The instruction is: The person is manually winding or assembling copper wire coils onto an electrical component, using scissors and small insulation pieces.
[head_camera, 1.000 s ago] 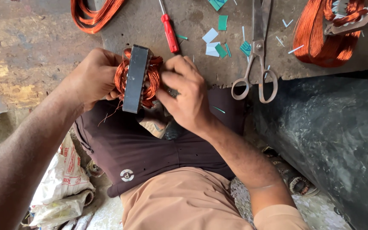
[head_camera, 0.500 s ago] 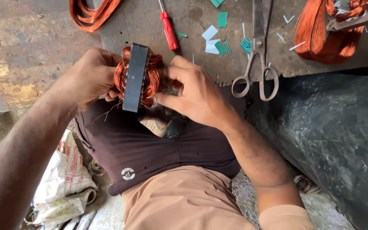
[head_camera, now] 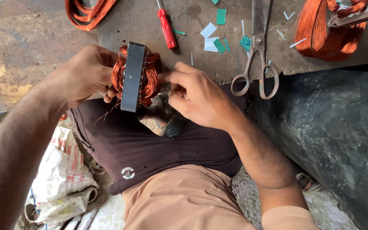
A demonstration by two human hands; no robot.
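— Both hands are up at the edge of the surface, over my lap. What do you make of the left hand?

— I see it wrapped around the back of the motor core, fingers curled onto the copper winding on its far side. That core is a dark metal block standing on end, with orange wire bulging out on both sides, held just above the dark shorts.

— And my right hand?

— Closed in a pinch, thumb and forefinger pressed to the winding on the core's right side. I cannot tell whether anything small sits between the fingertips.

— Going down in size, what else is around?

— I see a dark bulky mass to the right, below the surface. A white sack lies crumpled at lower left. One big copper coil rests at the upper right of the surface, another loop of wire at upper left. Steel scissors lie near my right hand, handles toward me. A red screwdriver lies just beyond the core. Green and white paper scraps are scattered between the screwdriver and the scissors.
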